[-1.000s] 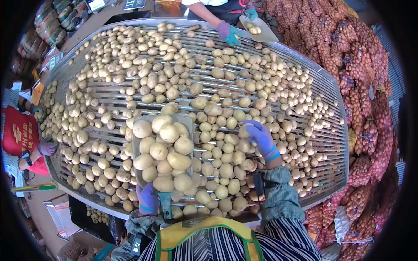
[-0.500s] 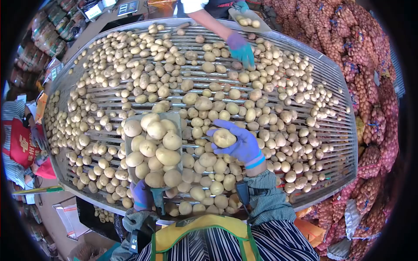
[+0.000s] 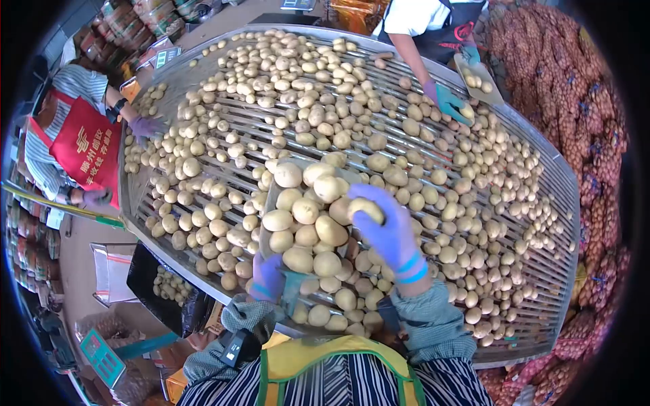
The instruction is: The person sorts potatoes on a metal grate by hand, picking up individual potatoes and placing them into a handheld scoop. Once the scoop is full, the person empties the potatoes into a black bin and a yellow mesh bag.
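Observation:
In the head view, my right hand [image 3: 387, 227], in a purple glove, is closed round a pale potato [image 3: 366, 212]. It hovers at the right side of a grey tray [image 3: 350, 177] heaped with potatoes. My left hand [image 3: 268, 277], also gloved, grips the tray at its near end, beside a teal handle-like part [image 3: 292, 289]; its fingers are partly hidden. Beneath lies a slatted metal sorting table [image 3: 535, 298] covered with many loose potatoes of mixed sizes.
Across the table, a co-worker's teal-gloved hand [image 3: 452, 103] holds a potato near another tray [image 3: 496, 95]. A person in a red apron [image 3: 84, 145] stands at left. Net sacks [image 3: 589, 169] pile up at right. A black crate [image 3: 145, 271] with potatoes stands lower left.
The view has swung left, bringing the red-aproned person further in. My right hand has brought its potato close to the tray's side. The co-worker's hand now holds a potato.

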A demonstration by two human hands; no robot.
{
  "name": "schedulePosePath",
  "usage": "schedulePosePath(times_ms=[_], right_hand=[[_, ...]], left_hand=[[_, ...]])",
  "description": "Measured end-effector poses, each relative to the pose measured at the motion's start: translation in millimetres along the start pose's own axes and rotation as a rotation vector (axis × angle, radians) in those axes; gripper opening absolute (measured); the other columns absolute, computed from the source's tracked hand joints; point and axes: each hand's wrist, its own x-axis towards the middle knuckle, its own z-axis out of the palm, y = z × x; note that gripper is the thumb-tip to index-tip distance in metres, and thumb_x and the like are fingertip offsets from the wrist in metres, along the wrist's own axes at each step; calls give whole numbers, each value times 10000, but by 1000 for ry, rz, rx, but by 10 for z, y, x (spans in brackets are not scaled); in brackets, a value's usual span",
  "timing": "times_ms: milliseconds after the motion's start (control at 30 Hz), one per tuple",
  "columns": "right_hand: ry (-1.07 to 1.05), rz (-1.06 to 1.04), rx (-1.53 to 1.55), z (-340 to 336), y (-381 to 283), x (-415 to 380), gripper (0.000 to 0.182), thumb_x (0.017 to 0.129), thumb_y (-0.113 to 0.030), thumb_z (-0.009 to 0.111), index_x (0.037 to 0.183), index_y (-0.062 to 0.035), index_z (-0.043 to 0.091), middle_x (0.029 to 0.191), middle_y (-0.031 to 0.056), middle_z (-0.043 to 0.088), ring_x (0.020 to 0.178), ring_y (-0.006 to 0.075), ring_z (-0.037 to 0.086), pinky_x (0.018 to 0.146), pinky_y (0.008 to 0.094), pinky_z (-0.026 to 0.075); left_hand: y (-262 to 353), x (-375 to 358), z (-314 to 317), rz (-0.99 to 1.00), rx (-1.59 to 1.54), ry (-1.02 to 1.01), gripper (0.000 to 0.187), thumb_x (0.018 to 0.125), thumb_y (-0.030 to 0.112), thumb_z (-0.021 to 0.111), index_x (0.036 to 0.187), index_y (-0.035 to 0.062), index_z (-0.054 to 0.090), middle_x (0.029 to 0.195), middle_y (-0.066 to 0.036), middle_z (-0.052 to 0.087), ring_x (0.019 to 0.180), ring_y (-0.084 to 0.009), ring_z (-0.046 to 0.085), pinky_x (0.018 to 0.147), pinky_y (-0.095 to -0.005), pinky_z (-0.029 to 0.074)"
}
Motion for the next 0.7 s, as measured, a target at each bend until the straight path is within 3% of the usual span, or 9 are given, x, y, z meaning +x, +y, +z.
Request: schedulePosePath(times_ms=[33,67,133,267,300,333,467,600,700], right_hand=[[70,-232,-136,182,-7,26,382,823,-93,648,1199,-68,585,1122,107,623,996,263,617,845,347,501],[61,-237,-139,326,-58,44,382,823,-93,648,1199,-68,585,1122,107,623,996,263,617,845,347,501],[14,-491,-559,571,-161,48,365,806,-79,632,1170,-106,616,1160,111,590,1027,282,590,840,402,489],[-99,-437,-819,944,39,-116,326,811,-151,629,1136,-131,626,1174,106,574,1035,319,565,861,450,462],[-159,-441,-851,998,73,-130,302,820,-189,627,1117,-136,629,1170,99,578,1039,314,568,862,447,457],[-222,-445,-877,972,90,-145,282,829,-227,625,1098,-141,632,1166,93,583,1043,309,570,864,444,452],[29,-375,-706,712,-58,-205,313,812,-237,652,1105,-131,623,1150,97,587,1036,314,569,875,442,442],[358,4,-970,-22,271,-730,464,775,-324,712,1154,-83,592,1164,133,579,1054,339,555,886,435,434],[406,222,-1139,-378,461,-1396,610,745,-395,728,1231,-69,556,1174,177,562,1018,353,567,845,468,443]], left_hand=[[11,15,8,0,-12,-31,321,811,75,560,1115,-23,578,955,-76,642,822,-176,623,690,-297,518],[-7,28,-25,5,-20,-26,321,811,75,560,1115,-23,578,955,-76,642,822,-176,623,690,-297,518],[-124,90,-125,-16,25,-21,363,819,90,564,1166,-18,565,992,-77,637,852,-179,622,701,-289,517],[-143,158,-148,62,94,-104,554,825,101,568,1351,-13,436,1167,-111,585,1032,-182,597,785,-290,530],[-84,126,-32,38,-108,-122,600,828,97,559,1390,-17,384,1203,-126,570,1065,-196,591,814,-280,534],[-68,139,-45,32,-54,-136,618,834,100,550,1408,-22,355,1215,-125,566,1062,-205,595,814,-265,535],[-47,130,-109,-14,26,-179,559,830,80,560,1359,-29,416,1200,-116,575,1025,-202,611,821,-292,537],[67,76,-71,-22,91,-161,451,830,78,591,1259,-33,506,1151,-108,607,977,-188,622,821,-318,533],[1,88,-120,129,299,-198,319,855,67,593,1152,-49,566,1126,-106,622,961,-186,623,809,-306,527]])
